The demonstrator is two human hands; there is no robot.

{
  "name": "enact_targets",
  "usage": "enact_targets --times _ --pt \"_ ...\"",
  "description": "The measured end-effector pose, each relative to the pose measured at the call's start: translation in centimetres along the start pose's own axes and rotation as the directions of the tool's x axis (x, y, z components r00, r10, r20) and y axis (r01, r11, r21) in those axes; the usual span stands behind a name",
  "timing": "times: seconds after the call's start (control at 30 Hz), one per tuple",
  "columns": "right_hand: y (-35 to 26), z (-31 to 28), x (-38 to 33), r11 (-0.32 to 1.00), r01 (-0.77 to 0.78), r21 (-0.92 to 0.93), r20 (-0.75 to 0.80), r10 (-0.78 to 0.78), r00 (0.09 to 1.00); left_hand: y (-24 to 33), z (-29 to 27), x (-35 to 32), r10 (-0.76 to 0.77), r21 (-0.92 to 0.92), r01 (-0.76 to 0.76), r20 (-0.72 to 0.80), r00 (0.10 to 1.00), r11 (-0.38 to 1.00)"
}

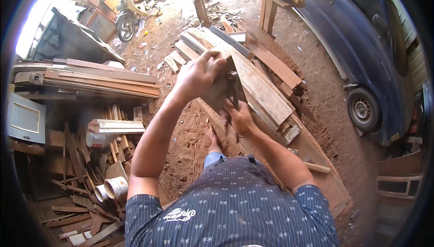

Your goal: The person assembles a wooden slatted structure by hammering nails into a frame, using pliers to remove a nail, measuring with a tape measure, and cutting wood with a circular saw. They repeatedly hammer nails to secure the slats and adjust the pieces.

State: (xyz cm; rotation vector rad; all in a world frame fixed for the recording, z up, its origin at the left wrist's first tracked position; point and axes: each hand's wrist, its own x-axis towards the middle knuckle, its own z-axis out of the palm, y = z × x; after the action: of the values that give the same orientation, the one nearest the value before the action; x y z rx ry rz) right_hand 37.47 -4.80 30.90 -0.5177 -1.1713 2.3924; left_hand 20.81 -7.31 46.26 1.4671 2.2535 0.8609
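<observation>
In front of my chest I hold up a dark wooden hand plane [220,89], tilted on end. My left hand [199,76] is closed around its upper end, the fingers curled over the top. Lower down, my right hand [242,118] grips its near side, thumb raised against the body. A dark strip runs along the plane's right side; finer details are blurred. Beyond and beneath it lie long pale boards [266,95] on a low plank bench [323,156]. A hammer [316,168] rests on the bench beside my right forearm, which partly covers it.
Stacked planks [104,79] stand at the left above a heap of offcuts [77,174] and white buckets [116,187]. A dark blue vehicle [357,52] is parked at the right. Wooden posts [267,16] rise at the far end; a motorbike [135,12] stands far left.
</observation>
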Motion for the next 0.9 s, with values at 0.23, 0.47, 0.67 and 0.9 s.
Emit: enact_targets --times 0.23,0.47,0.67,0.9 --pt "5.6 0.3 -0.1 0.995 -0.089 -0.047 -0.184 0.079 0.98 -4.0 -1.1 2.1 -0.15 -0.003 0.15 -0.088 0.985 0.989" --pt "-8.8 -4.5 -0.8 0.794 -0.282 -0.539 -0.382 0.069 0.922 -10.6 -3.2 -0.8 -0.026 -0.015 0.022 -0.295 0.955 1.0" --pt "-9.1 -10.4 2.5 0.72 -0.328 -0.612 -0.45 0.024 0.892 -14.8 -4.0 -2.7 -0.165 -0.153 0.122 -0.317 0.934 0.981" --pt "-9.1 -10.1 9.3 0.709 -0.301 -0.638 -0.387 0.044 0.921 -19.3 -4.3 -4.8 -0.138 -0.399 0.007 -0.302 0.943 0.917"
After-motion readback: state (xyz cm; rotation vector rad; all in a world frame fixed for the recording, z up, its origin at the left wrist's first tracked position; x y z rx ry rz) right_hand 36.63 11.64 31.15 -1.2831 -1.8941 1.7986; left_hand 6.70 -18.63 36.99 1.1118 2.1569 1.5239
